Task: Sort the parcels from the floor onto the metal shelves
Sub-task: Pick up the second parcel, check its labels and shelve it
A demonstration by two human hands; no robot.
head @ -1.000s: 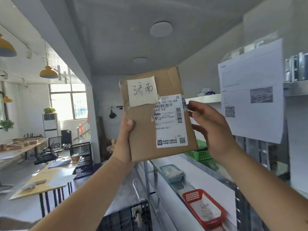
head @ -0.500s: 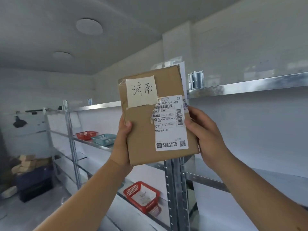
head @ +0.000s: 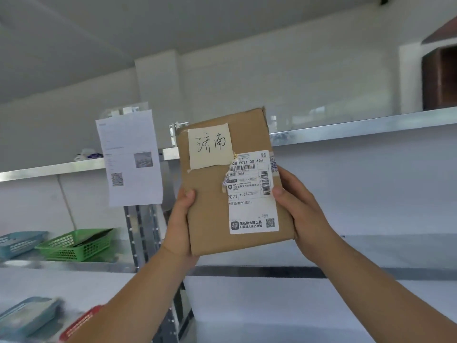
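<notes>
**Parcel could end up on the wrong shelf**

Both hands — left hand [head: 179, 225], right hand [head: 300, 209] — grip the parcel [head: 232, 181] at centre, fingers clamped on its edges. Baskets [head: 76, 242] sit at 9 o'clock; misreading the handwritten note [head: 210, 146] would likely misfile it.

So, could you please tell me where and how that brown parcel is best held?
By its two long side edges, low down, one hand from each side. The parcel is flat and upright, so the left hand and right hand clamp opposite edges, leaving the handwritten note readable.
</notes>
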